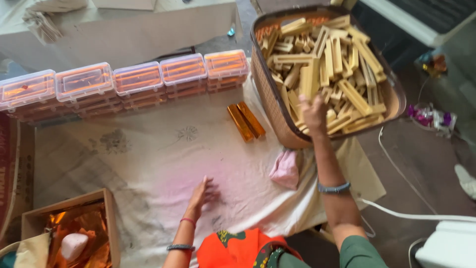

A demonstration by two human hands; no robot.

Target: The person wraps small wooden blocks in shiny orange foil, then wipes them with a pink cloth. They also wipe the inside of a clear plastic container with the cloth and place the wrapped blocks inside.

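My right hand (314, 113) reaches into a brown woven basket (270, 94) heaped with several pale yellow rectangular bars (342, 64), and its fingers close on one bar standing upright. My left hand (202, 192) rests flat with fingers spread on a white cloth (148, 159) that covers the floor, holding nothing. Two bars wrapped in shiny orange foil (246, 120) lie side by side on the cloth, just left of the basket.
Several clear plastic boxes (134, 79) filled with orange-wrapped bars are stacked in a row at the back. A wooden box (69, 228) with orange foil sheets sits at the lower left. A pink rag (285, 168) lies by the basket. White cable (411, 216) runs at right.
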